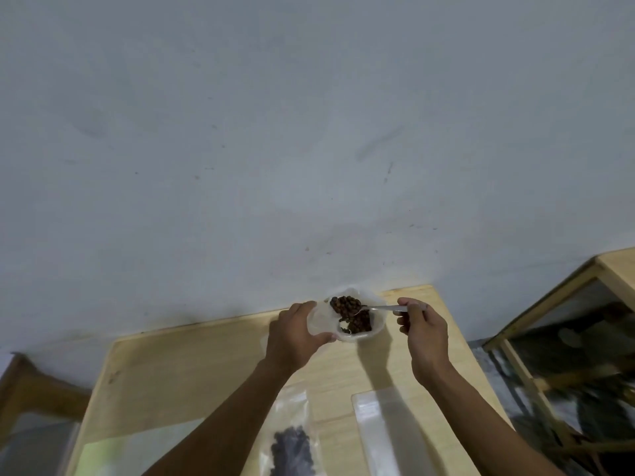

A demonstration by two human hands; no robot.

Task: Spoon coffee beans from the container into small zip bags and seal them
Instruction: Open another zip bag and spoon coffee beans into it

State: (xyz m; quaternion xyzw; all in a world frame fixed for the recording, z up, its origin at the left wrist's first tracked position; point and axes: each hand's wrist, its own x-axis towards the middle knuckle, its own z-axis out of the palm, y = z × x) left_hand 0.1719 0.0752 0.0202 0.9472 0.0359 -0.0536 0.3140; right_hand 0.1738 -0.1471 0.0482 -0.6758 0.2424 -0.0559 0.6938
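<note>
Spoon (381, 308) in right hand (424, 333) — bowl over container (350, 319).

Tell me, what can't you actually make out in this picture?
- Head view: the spoon handle's end, hidden inside the right hand.
- The container near wall, covered by the left hand.
- The bean-filled zip bag, blurred and cut off by the bottom edge.
- Whether the empty bag is sealed: too blurred.
</note>
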